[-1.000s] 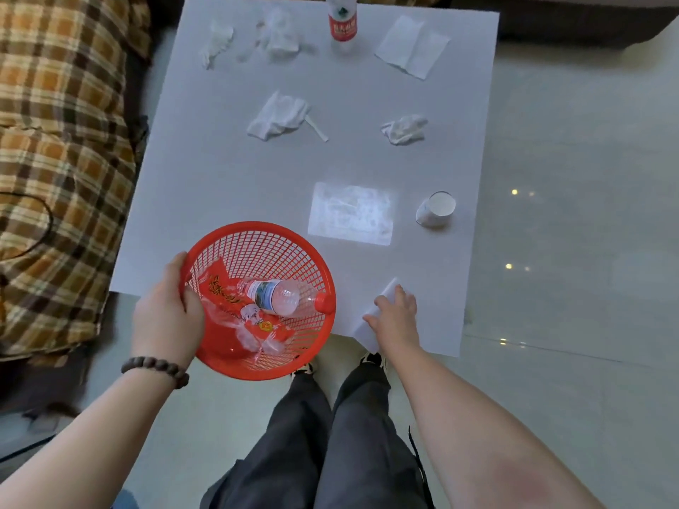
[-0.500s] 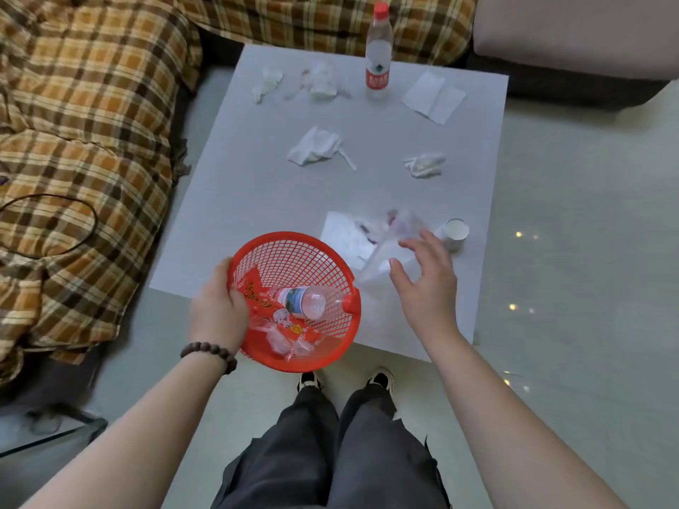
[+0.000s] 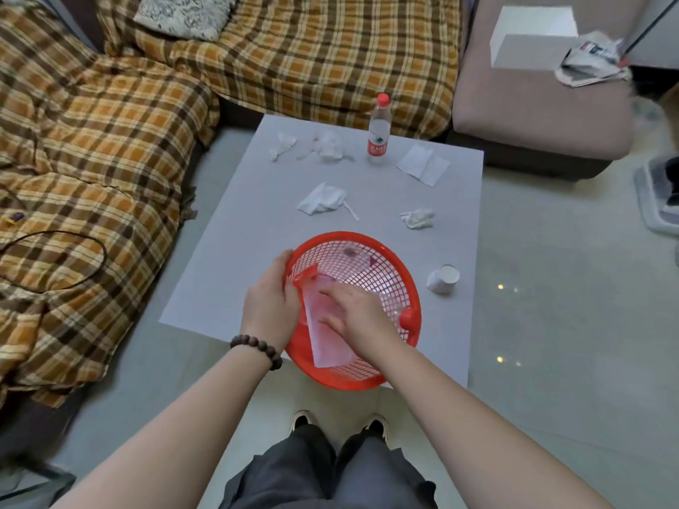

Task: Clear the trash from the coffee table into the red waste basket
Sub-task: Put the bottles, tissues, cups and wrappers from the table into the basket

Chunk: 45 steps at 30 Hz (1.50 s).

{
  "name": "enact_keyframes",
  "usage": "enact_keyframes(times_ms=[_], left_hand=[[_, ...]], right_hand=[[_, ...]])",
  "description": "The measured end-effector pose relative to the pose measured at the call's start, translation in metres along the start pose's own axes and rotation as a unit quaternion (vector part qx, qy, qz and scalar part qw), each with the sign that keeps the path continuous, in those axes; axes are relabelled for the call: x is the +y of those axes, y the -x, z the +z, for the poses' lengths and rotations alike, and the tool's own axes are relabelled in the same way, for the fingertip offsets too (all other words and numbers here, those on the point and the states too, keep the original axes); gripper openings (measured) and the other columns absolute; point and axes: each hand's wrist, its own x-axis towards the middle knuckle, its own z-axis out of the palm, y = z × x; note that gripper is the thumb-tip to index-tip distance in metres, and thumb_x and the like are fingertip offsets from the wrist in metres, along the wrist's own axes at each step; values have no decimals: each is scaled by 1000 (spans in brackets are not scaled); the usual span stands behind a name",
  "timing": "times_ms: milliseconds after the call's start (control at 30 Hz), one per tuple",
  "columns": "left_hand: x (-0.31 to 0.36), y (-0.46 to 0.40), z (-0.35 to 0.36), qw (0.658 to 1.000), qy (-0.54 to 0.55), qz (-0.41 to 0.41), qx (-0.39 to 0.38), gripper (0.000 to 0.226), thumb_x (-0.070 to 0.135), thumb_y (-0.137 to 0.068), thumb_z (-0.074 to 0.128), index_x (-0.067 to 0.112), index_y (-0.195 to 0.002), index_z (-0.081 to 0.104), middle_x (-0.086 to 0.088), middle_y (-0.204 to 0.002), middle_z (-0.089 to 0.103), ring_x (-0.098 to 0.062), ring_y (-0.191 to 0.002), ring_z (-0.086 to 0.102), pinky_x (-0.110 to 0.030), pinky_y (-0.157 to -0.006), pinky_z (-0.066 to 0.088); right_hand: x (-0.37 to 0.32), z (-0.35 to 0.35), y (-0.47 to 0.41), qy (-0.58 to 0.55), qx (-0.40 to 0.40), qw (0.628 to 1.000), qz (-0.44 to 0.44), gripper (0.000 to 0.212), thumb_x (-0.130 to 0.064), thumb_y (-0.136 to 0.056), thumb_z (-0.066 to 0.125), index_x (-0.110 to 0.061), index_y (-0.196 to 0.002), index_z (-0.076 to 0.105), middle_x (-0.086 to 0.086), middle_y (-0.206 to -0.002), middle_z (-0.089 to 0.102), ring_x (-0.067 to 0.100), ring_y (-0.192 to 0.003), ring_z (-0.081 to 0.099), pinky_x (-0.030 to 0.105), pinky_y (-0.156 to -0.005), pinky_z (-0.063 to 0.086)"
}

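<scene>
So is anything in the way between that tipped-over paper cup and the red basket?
No. The paper cup lies on bare table just right of the red basket; nothing sits between them.

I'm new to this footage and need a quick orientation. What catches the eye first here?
The red waste basket at the table's near edge, with both hands at it: left hand on its rim, right hand pressing a clear wrapper inside. Behind it, crumpled tissues and an upright water bottle.
</scene>
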Motion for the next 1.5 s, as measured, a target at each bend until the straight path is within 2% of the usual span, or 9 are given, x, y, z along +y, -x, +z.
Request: enact_keyframes(times_ms=[267,433,600,700,800,900,1000,1267,1500], left_hand=[[4,-4,-6,1000,18,22,-10,49,3,-87,46,16,-134,49,-7,-116,64,-21,-101,58,-16,-80,36],[-1,-20,-14,999,15,30,-2,49,3,-87,44,15,-134,48,-9,-118,63,-26,-104,58,-21,-82,36],[-5,-30,-18,999,33,23,6,50,3,-86,43,15,-134,49,-11,-114,64,-28,-100,58,-24,-80,38],[-4,-33,-15,998,62,23,-1,50,2,-85,42,15,-132,50,-10,-112,65,-28,-99,58,-28,-82,41],[0,-30,-5,996,77,32,-31,50,1,-85,42,15,-133,50,-8,-114,65,-25,-100,58,-25,-82,40],[1,-24,7,994,87,36,-62,50,2,-86,42,14,-134,50,-8,-118,63,-24,-104,57,-26,-86,41],[2,-19,15,992,83,45,-88,50,4,-87,42,16,-135,49,-8,-121,62,-24,-108,56,-26,-89,40],[36,21,50,989,72,61,-111,49,8,-90,43,18,-138,45,-9,-120,62,-26,-104,57,-31,-86,42],[118,77,133,994,59,47,-81,47,7,-90,45,16,-136,48,-8,-116,64,-24,-99,59,-29,-82,42]], right_hand=[[-9,5,-15,124,-69,989,35,44,-26,-83,66,-17,-124,54,5,-130,54,25,-123,46,41,-101,42],[-24,-15,0,111,110,987,-38,52,-35,-84,65,-17,-130,50,8,-144,42,25,-136,31,41,-112,28],[2,-36,41,87,244,951,168,76,-49,-82,63,-26,-144,26,7,-156,17,24,-144,10,46,-116,18],[14,-30,64,-114,217,926,286,98,-45,-74,74,-32,-147,10,4,-152,25,23,-138,28,44,-111,31],[17,-19,77,-279,187,886,319,86,-21,-73,72,-48,-138,21,-7,-125,57,17,-104,61,42,-83,55],[22,-12,88,-251,221,887,319,70,-8,-72,56,-48,-125,34,-12,-104,65,17,-89,66,46,-68,60],[25,-16,103,-225,247,888,316,70,-4,-73,54,-49,-124,34,-19,-103,63,12,-90,65,29,-64,57],[65,-48,148,-194,254,890,325,81,-7,-81,50,-41,-146,15,-3,-128,58,19,-109,59,42,-90,53],[164,-113,213,-222,241,900,287,77,-7,-82,49,-39,-145,19,-3,-125,61,16,-108,59,31,-90,50]])
